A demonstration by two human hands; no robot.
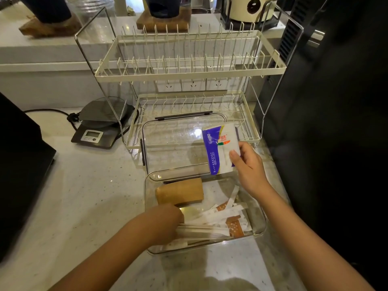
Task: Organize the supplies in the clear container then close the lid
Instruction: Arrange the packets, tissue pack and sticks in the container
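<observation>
Countertop; upright tissue packet (218, 149)

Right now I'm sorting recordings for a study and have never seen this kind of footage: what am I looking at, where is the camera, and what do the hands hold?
No machine here: these are a person's two bare hands, filmed by one wide-angle camera worn on the head, looking forward and down. That is why both forearms enter from the bottom edge.

On the pale counter sits a clear container with its clear lid off, leaning behind it against a white dish rack. Inside the container lie a brown roll and paper-wrapped sachets. A small kitchen scale stands to the left.

The right hand pinches a blue-and-white packet above the container's far edge. The left hand reaches into the container among long wrapped sticks; whether it grips them I cannot tell.
</observation>
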